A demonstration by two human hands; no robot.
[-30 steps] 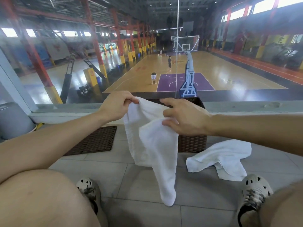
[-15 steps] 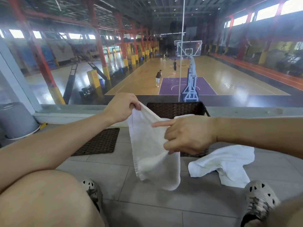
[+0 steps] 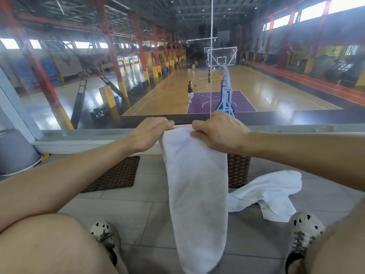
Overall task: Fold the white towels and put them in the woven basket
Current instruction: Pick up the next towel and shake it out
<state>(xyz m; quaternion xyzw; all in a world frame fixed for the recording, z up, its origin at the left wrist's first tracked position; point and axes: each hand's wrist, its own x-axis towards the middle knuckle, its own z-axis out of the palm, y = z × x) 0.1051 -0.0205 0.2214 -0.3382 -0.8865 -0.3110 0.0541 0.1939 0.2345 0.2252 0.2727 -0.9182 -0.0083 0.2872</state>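
Head view: at far left a grey bin [image 3: 15, 153] stands on the tiled floor [image 3: 126, 206], with a dark woven mat [image 3: 116, 175] lying flat just right of it. The left hand [image 3: 150, 135] is clenched on one top corner of the held towel [image 3: 197, 194]; the right hand [image 3: 219, 133] is clenched on the other, its fingers [image 3: 199, 128] pinching the top edge. Compared with half a second ago, both hands have risen and come level, and the towel, then draped unevenly, now hangs as one long smooth strip in front of the knees. This suggests a lengthwise fold is set and a crosswise fold is due next. The woven basket [image 3: 238, 171] stands on the floor behind the strip, mostly hidden. To its right, a second towel [image 3: 270, 192] lies crumpled on the floor, unfolded, near the right shoe [image 3: 304, 234].
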